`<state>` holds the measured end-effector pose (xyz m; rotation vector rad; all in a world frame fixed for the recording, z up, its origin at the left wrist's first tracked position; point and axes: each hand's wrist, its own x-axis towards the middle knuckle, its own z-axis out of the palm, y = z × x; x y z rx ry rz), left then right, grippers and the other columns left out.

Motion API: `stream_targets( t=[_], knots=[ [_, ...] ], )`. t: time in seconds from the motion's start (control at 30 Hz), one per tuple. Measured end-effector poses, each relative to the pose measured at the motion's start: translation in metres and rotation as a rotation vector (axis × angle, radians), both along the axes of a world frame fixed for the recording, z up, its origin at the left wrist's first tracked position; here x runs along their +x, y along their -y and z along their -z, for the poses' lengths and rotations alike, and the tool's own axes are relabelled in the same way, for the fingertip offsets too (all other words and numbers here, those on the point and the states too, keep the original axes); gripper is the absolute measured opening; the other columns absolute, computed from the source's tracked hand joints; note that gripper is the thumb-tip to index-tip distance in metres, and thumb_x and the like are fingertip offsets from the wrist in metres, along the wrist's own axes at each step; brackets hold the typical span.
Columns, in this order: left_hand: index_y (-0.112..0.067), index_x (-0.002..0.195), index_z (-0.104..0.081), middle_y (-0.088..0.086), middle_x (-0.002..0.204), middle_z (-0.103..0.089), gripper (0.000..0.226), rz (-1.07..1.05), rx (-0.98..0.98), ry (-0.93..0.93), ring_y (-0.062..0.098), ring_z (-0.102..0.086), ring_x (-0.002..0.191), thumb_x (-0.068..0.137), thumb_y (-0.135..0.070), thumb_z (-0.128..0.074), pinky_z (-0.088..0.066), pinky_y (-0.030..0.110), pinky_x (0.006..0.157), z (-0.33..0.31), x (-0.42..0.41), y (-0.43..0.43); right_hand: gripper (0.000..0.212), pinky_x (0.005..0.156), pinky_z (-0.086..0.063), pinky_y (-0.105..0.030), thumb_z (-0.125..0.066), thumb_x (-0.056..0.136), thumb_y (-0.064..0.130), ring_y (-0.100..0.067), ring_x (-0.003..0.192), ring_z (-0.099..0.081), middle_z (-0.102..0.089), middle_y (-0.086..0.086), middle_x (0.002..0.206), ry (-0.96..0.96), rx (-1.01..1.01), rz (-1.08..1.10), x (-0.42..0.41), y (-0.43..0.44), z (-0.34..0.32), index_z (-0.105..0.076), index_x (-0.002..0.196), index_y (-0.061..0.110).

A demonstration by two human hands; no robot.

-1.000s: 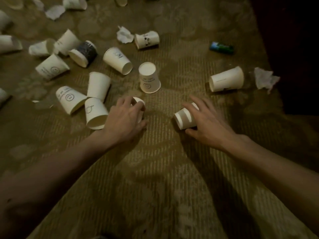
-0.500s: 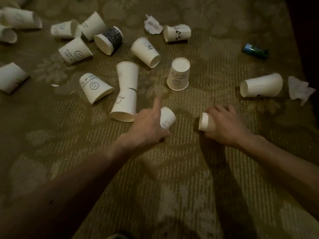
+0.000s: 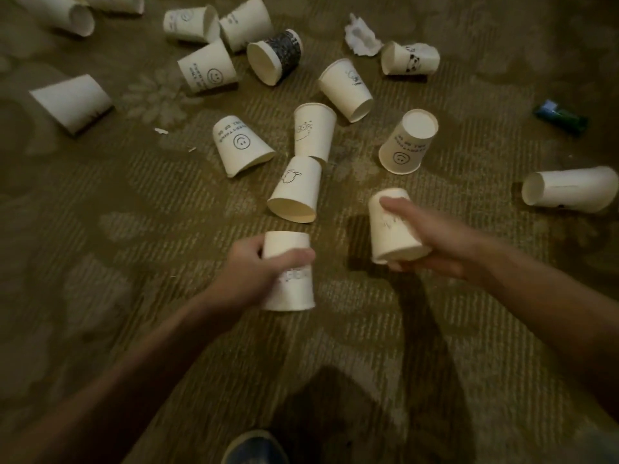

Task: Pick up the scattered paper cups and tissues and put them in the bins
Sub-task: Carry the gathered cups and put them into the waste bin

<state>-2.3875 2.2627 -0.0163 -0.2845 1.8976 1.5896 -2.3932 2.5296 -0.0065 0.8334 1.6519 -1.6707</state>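
Observation:
My left hand [image 3: 249,274] grips a white paper cup [image 3: 290,289], held above the carpet with its mouth toward me. My right hand [image 3: 432,241] grips a second white paper cup [image 3: 390,229], tilted, mouth down and toward me. Several more paper cups lie scattered beyond my hands, among them a sheep-print cup [image 3: 294,190], a smiley cup [image 3: 239,145], an upside-down smiley cup [image 3: 407,142], a dark-sleeved cup [image 3: 274,56] and a panda cup [image 3: 410,58]. A crumpled tissue [image 3: 361,36] lies beside the panda cup. No bin is in view.
The floor is a patterned olive carpet [image 3: 134,249]. A long white cup [image 3: 569,194] lies on its side at the right edge. A small blue-green packet [image 3: 561,117] sits at the far right. My shoe tip [image 3: 254,447] shows at the bottom.
Both hands have closed round their cups, lifted them off the carpet and drawn them back toward me. The camera view has shifted, bringing the scattered cups closer.

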Motion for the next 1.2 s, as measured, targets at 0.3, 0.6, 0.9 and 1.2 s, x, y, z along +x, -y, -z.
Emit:
stream_targets(
  t=[0.3, 0.6, 0.9, 1.2],
  knots=[
    [-0.017, 0.109, -0.059, 0.003, 0.074, -0.074, 0.041, -0.281, 0.288, 0.152, 0.017, -0.072, 0.066, 0.085, -0.051, -0.059, -0.060, 0.037, 0.060, -0.012, -0.075, 0.039, 0.037, 0.084, -0.054, -0.047, -0.052, 0.092, 0.055, -0.024, 0.096, -0.071, -0.077, -0.003, 0.091, -0.152, -0.182, 0.176, -0.064, 0.062, -0.007, -0.061, 0.113, 0.026],
    [-0.010, 0.106, -0.062, 0.009, 0.086, -0.073, 0.052, -0.336, 0.423, 0.195, 0.025, -0.068, 0.093, 0.078, -0.052, -0.071, -0.056, 0.044, 0.087, 0.004, -0.118, 0.028, 0.046, 0.094, -0.049, -0.053, -0.050, 0.093, 0.053, -0.028, 0.107, -0.068, -0.073, -0.010, 0.112, -0.097, -0.221, 0.126, -0.082, 0.079, 0.002, -0.059, 0.126, 0.022],
    [-0.022, 0.109, -0.059, 0.006, 0.090, -0.077, 0.045, -0.119, 0.274, 0.242, 0.025, -0.075, 0.078, 0.074, -0.047, -0.071, -0.058, 0.045, 0.058, 0.010, -0.109, 0.015, 0.049, 0.091, -0.050, -0.052, -0.043, 0.096, 0.057, -0.030, 0.106, -0.066, -0.070, -0.009, 0.116, -0.068, -0.135, -0.037, -0.075, 0.096, 0.007, -0.052, 0.133, 0.027],
    [-0.011, 0.121, -0.060, 0.007, 0.094, -0.077, 0.107, 0.030, -0.024, 0.286, 0.023, -0.075, 0.083, 0.027, -0.056, -0.086, -0.059, 0.036, 0.067, 0.007, -0.065, -0.015, 0.055, 0.091, -0.054, -0.041, -0.045, 0.093, 0.063, -0.024, 0.101, -0.070, -0.073, -0.006, 0.108, -0.022, -0.018, -0.157, -0.022, 0.070, 0.004, -0.057, 0.125, 0.020]
  ],
)
